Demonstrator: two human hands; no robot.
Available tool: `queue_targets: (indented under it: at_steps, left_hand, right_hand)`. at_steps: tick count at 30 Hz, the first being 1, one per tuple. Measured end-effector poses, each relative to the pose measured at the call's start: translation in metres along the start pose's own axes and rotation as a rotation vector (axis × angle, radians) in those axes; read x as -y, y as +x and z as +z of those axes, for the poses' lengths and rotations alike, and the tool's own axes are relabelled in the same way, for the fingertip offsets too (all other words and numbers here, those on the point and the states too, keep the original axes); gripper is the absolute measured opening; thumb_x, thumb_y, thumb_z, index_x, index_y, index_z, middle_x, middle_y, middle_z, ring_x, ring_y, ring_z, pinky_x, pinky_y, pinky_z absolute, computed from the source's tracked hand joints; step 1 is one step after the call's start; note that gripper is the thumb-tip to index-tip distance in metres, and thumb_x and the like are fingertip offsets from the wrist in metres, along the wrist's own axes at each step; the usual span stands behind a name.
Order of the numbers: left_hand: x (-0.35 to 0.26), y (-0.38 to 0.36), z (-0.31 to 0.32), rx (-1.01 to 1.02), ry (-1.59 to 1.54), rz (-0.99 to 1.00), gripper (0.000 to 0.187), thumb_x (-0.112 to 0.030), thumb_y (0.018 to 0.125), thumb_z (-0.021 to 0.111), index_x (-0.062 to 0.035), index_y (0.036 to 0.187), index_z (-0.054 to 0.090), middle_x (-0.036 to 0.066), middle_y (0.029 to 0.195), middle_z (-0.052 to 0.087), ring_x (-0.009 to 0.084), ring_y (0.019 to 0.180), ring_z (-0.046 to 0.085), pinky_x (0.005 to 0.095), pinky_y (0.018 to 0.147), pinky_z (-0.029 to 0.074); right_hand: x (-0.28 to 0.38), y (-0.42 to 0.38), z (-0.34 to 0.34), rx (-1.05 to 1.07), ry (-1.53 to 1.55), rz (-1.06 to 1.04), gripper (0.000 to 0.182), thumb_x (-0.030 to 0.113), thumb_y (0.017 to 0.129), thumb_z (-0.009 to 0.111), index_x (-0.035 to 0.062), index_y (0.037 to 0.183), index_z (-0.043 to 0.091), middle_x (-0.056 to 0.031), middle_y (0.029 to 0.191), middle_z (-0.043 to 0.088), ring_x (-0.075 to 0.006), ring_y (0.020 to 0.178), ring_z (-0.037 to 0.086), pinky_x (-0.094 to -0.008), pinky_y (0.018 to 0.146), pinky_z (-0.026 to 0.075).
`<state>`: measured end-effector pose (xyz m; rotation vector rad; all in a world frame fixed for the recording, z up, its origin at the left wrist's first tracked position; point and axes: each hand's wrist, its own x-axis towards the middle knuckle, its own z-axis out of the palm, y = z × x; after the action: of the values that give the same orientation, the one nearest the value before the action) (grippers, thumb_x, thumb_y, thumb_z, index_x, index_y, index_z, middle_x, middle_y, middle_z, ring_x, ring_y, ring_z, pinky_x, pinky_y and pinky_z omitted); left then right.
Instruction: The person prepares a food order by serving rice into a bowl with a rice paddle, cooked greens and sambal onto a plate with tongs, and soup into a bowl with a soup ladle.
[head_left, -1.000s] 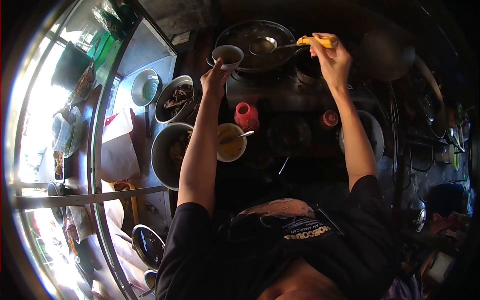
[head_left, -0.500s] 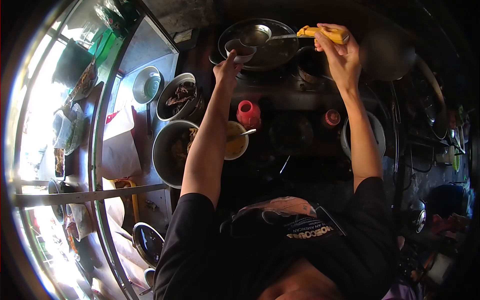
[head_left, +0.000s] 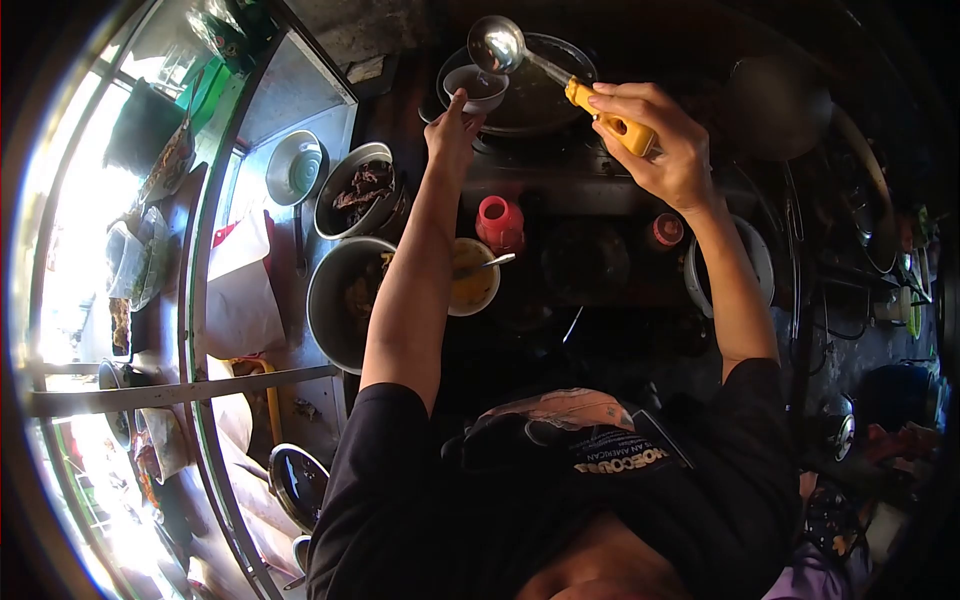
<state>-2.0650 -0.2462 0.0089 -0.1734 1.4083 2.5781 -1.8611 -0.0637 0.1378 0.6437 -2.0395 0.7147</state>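
My left hand (head_left: 453, 133) grips a small white bowl (head_left: 482, 103) by its near rim, over the left side of a wide pot (head_left: 560, 105). What the bowl holds is hard to make out. In my right hand (head_left: 665, 140) is a ladle (head_left: 545, 68), its yellow handle (head_left: 628, 128) between thumb and fingers. The ladle's shiny metal head (head_left: 497, 45) is tilted just above the bowl's far rim. The wide pot sits on the stove behind both hands, with dark liquid in it.
By my left forearm stand a pot of dark meat pieces (head_left: 352, 192), a deep metal pot (head_left: 325, 290), a yellow-filled tub with a spoon (head_left: 475, 290) and a red jar (head_left: 500, 225). A red-lidded container (head_left: 667, 232) and a grey pot (head_left: 755, 260) are near my right forearm. A glass-and-metal display case (head_left: 195, 300) runs along the left.
The ladle has risen out of the wide pot and swung left to the bowl, its head now tilted. My right hand has come lower and nearer me. The left hand barely moved.
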Motion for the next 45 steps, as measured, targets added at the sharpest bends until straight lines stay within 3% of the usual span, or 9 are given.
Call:
queue_targets:
  at_steps: [3, 11, 13, 17, 19, 25, 29, 32, 45]
  left_hand:
    - [-0.002, 0.0, -0.003, -0.001, 0.009, 0.011, 0.039, -0.023, 0.082, 0.07, 0.0118, 0.093, 0.056, 0.018, 0.088, 0.06, 0.025, 0.078, 0.063, 0.0325, 0.073, 0.056]
    - [-0.01, -0.005, -0.021, 0.034, 0.019, 0.029, 0.042, -0.023, 0.082, 0.07, 0.0131, 0.098, 0.056, 0.02, 0.092, 0.061, 0.0251, 0.082, 0.063, 0.0319, 0.076, 0.055]
    - [-0.012, -0.004, -0.023, 0.017, 0.0, 0.013, 0.045, -0.021, 0.081, 0.071, 0.0123, 0.104, 0.053, 0.02, 0.097, 0.06, 0.0275, 0.09, 0.062, 0.036, 0.081, 0.054]
    - [-0.012, -0.003, -0.031, -0.006, 0.02, -0.004, 0.047, -0.021, 0.08, 0.072, 0.0117, 0.106, 0.052, 0.02, 0.098, 0.06, 0.0284, 0.091, 0.062, 0.0381, 0.084, 0.054]
    - [-0.011, -0.002, -0.032, 0.006, 0.026, -0.002, 0.046, -0.021, 0.08, 0.072, 0.0118, 0.106, 0.053, 0.019, 0.097, 0.06, 0.028, 0.089, 0.062, 0.0374, 0.083, 0.054]
    - [-0.009, 0.0, -0.034, -0.005, 0.059, 0.01, 0.042, -0.022, 0.081, 0.071, 0.0103, 0.102, 0.056, 0.017, 0.093, 0.062, 0.0266, 0.086, 0.063, 0.0358, 0.082, 0.054]
    - [-0.003, 0.008, -0.037, 0.0, 0.07, 0.011, 0.038, -0.024, 0.081, 0.071, 0.0083, 0.098, 0.058, 0.015, 0.089, 0.062, 0.025, 0.085, 0.063, 0.0352, 0.081, 0.053]
    - [0.002, 0.011, -0.035, -0.009, 0.029, 0.039, 0.034, -0.022, 0.081, 0.071, 0.0089, 0.087, 0.059, 0.014, 0.081, 0.062, 0.0208, 0.072, 0.063, 0.0304, 0.07, 0.055]
    - [0.011, 0.004, -0.012, 0.012, -0.073, -0.037, 0.037, -0.024, 0.082, 0.07, 0.0093, 0.089, 0.057, 0.014, 0.078, 0.062, 0.0206, 0.067, 0.063, 0.026, 0.062, 0.054]
  right_hand:
    - [-0.009, -0.004, 0.001, -0.035, -0.041, -0.008, 0.036, -0.004, 0.069, 0.071, 0.0082, 0.102, 0.064, -0.0073, 0.099, 0.064, -0.0217, 0.092, 0.064, -0.0301, 0.077, 0.054]
    - [-0.053, -0.033, 0.024, 0.169, -0.013, 0.116, 0.037, -0.005, 0.071, 0.068, 0.0048, 0.105, 0.06, -0.0084, 0.106, 0.061, -0.0245, 0.096, 0.062, -0.0311, 0.08, 0.052]
    - [-0.06, -0.037, 0.032, 0.162, 0.017, 0.141, 0.035, -0.005, 0.071, 0.067, 0.0045, 0.104, 0.06, -0.0084, 0.105, 0.061, -0.0244, 0.096, 0.062, -0.0311, 0.08, 0.053]
    - [-0.062, -0.031, 0.036, -0.017, 0.001, 0.25, 0.025, -0.001, 0.075, 0.067, 0.0048, 0.099, 0.062, -0.0093, 0.091, 0.065, -0.0208, 0.088, 0.065, -0.0273, 0.078, 0.052]
    - [-0.077, -0.036, 0.044, -0.21, 0.201, 0.446, 0.019, 0.004, 0.08, 0.067, 0.0023, 0.098, 0.062, -0.0063, 0.087, 0.066, -0.0099, 0.077, 0.063, -0.0236, 0.067, 0.053]
    - [-0.079, -0.024, 0.024, -0.399, 0.355, 0.65, 0.019, 0.006, 0.082, 0.067, -0.001, 0.1, 0.061, -0.0054, 0.085, 0.065, -0.0068, 0.07, 0.06, -0.0198, 0.066, 0.05]
    - [-0.066, -0.011, 0.009, -0.399, 0.351, 0.617, 0.019, 0.004, 0.082, 0.066, -0.0022, 0.1, 0.061, -0.0057, 0.085, 0.065, -0.0072, 0.07, 0.06, -0.0198, 0.066, 0.05]
    - [-0.05, 0.004, 0.001, -0.398, 0.369, 0.575, 0.018, 0.003, 0.083, 0.065, -0.0027, 0.1, 0.061, -0.0064, 0.088, 0.065, -0.0075, 0.07, 0.06, -0.0199, 0.066, 0.051]
    - [-0.004, 0.02, 0.005, -0.246, 0.328, 0.369, 0.02, -0.002, 0.08, 0.066, 0.0, 0.1, 0.062, -0.0078, 0.095, 0.065, -0.0111, 0.086, 0.062, -0.0249, 0.076, 0.052]
